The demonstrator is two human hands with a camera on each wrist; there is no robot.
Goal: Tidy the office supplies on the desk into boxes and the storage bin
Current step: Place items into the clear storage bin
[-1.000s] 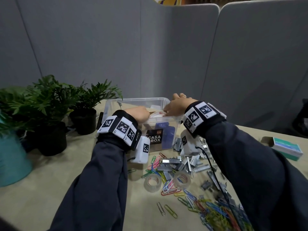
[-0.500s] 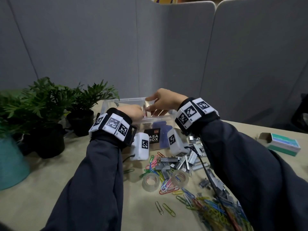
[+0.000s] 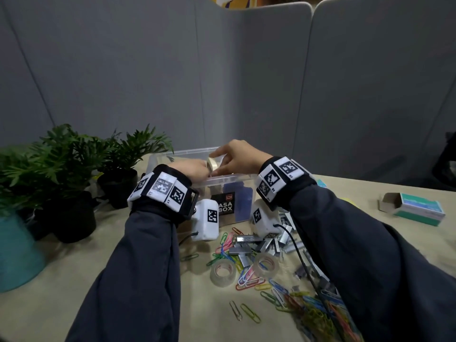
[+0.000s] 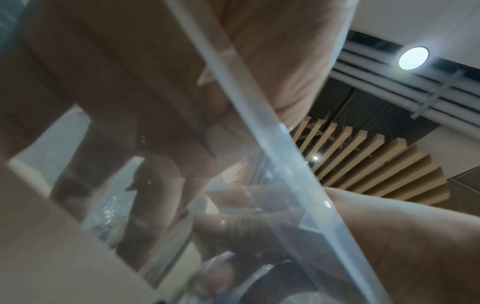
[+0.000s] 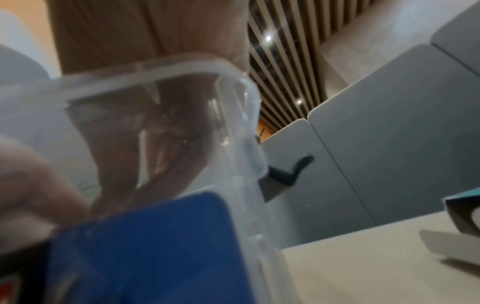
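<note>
Pinching one tape roll (image 3: 212, 164) over the storage bin (image 3: 229, 180), both hands' fingers (image 3: 223, 154) curl.

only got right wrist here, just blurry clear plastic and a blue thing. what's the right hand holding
Observer: Head view shows the right hand pinching a tape roll over the open storage bin.
Operator: is the other one on it too
Observer: The left hand sits right against the roll. Its fingers are hidden, so I cannot tell its grip.
Operator: what else needs tidying
Observer: Two clear tape rolls lie on the desk among coloured paper clips and staple strips.
</note>
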